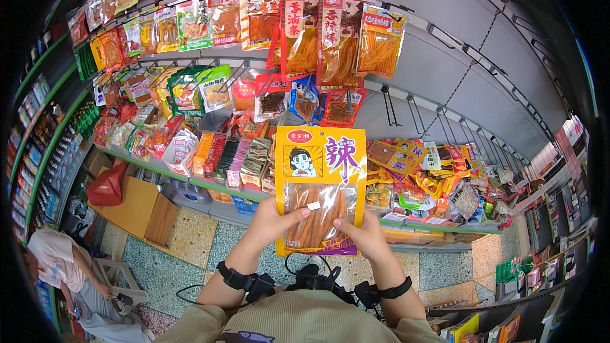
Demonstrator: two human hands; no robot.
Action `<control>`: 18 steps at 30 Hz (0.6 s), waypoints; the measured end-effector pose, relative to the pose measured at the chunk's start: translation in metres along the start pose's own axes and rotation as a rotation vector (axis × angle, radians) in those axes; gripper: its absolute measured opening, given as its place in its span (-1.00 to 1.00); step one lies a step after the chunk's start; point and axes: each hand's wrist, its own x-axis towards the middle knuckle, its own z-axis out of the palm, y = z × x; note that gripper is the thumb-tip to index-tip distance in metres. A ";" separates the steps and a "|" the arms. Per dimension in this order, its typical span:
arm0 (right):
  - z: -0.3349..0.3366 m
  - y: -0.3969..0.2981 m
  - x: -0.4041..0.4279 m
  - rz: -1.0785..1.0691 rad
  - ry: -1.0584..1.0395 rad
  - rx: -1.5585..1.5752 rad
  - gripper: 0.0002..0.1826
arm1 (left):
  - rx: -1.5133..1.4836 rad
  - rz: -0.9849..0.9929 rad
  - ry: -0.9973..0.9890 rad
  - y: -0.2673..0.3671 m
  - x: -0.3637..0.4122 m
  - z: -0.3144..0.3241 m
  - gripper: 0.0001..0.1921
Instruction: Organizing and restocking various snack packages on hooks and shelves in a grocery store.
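A large yellow snack packet (320, 157) with a clear window is held upright before me, its printed front facing up to the camera. Reddish-brown sticks show through the window, and a small white price sticker is on it. My left hand (281, 221) grips the lower left edge, thumb across the front. On the lower right edge, my right hand (362, 233) grips it the same way. Both hands' other fingers are mostly hidden behind the packet. Beyond it, a heap of loose snack packets (429, 171) lies on the shelf to the right.
Hanging snack packets (298, 33) fill rows of hooks; bare metal hooks (391, 105) jut out at right. Small boxed sachets (228, 157) line the green-edged shelf. A red bag (107, 186) rests on a wooden box (133, 205). A person (71, 281) is at lower left beside a white stool (119, 276).
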 end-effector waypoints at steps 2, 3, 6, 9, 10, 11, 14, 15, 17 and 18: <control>0.000 0.000 -0.001 0.020 -0.004 -0.006 -0.72 | 0.005 -0.001 -0.014 -0.003 0.001 0.000 -0.75; 0.001 0.000 -0.002 0.022 0.007 0.011 -0.72 | 0.008 0.008 -0.013 -0.005 0.000 0.000 -0.75; -0.001 0.001 -0.003 0.019 0.024 0.039 -0.68 | 0.001 -0.044 -0.014 0.003 0.003 0.003 -0.74; -0.006 -0.003 -0.008 -0.083 0.042 0.046 -0.65 | -0.041 -0.009 -0.035 0.006 0.009 0.010 -0.74; -0.007 -0.007 -0.008 -0.149 0.047 0.048 -0.62 | -0.019 0.044 -0.046 0.006 0.009 0.012 -0.75; -0.007 -0.014 -0.010 -0.167 0.046 0.109 -0.58 | -0.016 0.066 -0.053 0.009 0.013 0.014 -0.75; -0.008 -0.035 -0.009 -0.235 0.016 0.134 -0.56 | -0.016 0.104 -0.050 0.027 0.022 0.016 -0.72; -0.012 -0.035 -0.012 -0.260 0.052 0.094 -0.59 | -0.015 0.107 -0.055 0.036 0.024 0.021 -0.72; -0.024 -0.043 -0.006 -0.298 0.092 0.052 -0.61 | 0.075 0.234 -0.061 0.056 0.038 0.031 -0.70; -0.032 -0.051 -0.003 -0.328 0.123 0.023 -0.63 | 0.105 0.273 -0.040 0.058 0.041 0.038 -0.70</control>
